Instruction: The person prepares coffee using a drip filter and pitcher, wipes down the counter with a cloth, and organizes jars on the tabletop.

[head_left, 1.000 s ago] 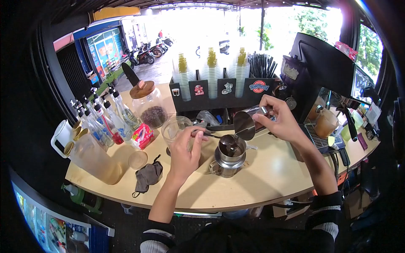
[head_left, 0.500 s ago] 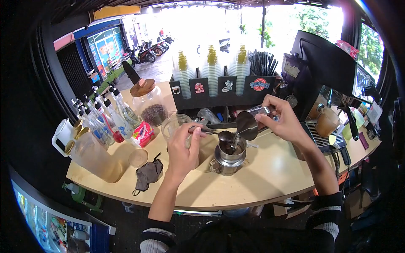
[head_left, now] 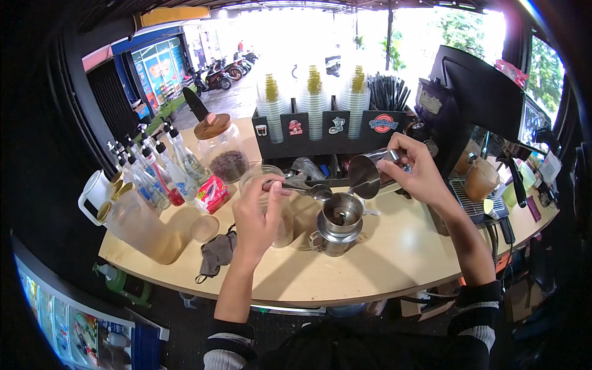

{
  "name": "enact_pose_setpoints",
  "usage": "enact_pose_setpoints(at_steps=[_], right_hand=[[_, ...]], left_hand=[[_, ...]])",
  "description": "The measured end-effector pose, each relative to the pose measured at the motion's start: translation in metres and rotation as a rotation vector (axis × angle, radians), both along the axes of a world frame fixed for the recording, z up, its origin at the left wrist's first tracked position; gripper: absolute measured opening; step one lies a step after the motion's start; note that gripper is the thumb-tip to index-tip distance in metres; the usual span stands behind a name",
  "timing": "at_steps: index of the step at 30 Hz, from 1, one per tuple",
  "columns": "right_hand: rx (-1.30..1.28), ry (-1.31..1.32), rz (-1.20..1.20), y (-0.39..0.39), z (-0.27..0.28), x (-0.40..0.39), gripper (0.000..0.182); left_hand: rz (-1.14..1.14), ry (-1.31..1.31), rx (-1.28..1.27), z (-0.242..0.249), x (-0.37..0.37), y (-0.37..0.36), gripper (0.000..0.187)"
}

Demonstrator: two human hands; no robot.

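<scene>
My left hand (head_left: 254, 216) grips a metal spoon (head_left: 320, 192) by its handle, the bowl beside the upper rim of a metal drip coffee filter (head_left: 341, 229). That filter sits on a glass mug (head_left: 333, 248) and has dark contents inside. With fingers closed around it, my right hand (head_left: 419, 169) keeps a shiny metal pitcher (head_left: 364, 177) tilted, its mouth just above the filter's far right rim. Behind my left hand stands a clear plastic container (head_left: 283, 231), partly hidden. A round lid (head_left: 205, 229) and a dark cloth pouch (head_left: 216, 256) lie to the left.
Pump bottles (head_left: 161, 166), a frosted jug (head_left: 142, 228) and a wooden-lidded jar (head_left: 225, 154) stand at the left. A black organiser (head_left: 314, 140) with cups and straws lines the back. At right, an espresso machine (head_left: 472, 203) carries a cup of brown drink (head_left: 481, 179).
The spoon has moved left, off the filter's opening, with my left hand. The pitcher has shifted slightly up and right, and the stream over the spoon no longer shows.
</scene>
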State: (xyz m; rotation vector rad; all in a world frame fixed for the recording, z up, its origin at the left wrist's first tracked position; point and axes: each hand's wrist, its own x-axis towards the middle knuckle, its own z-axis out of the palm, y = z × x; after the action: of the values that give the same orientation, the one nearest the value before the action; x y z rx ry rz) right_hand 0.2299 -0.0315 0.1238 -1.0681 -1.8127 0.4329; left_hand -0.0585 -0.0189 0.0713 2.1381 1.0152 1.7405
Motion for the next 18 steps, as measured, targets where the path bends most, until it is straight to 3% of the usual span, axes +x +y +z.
enact_pose_setpoints(at_steps=[4, 6, 9, 18], right_hand=[[-0.044, -0.049, 0.038, 0.001, 0.004, -0.008, 0.019], [-0.078, 0.152, 0.134, 0.001, 0.003, -0.018, 0.023], [-0.017, 0.026, 0.1, 0.007, -0.002, -0.019, 0.023], [-0.086, 0.056, 0.106, 0.01, -0.008, -0.03, 0.021]], left_hand=[[0.026, -0.014, 0.004, 0.0, -0.008, -0.001, 0.015], [0.044, 0.004, 0.037, 0.0, -0.011, -0.001, 0.017], [0.054, -0.002, -0.005, 0.001, -0.014, -0.004, 0.017], [0.064, -0.003, 0.045, -0.003, -0.018, -0.005, 0.017]])
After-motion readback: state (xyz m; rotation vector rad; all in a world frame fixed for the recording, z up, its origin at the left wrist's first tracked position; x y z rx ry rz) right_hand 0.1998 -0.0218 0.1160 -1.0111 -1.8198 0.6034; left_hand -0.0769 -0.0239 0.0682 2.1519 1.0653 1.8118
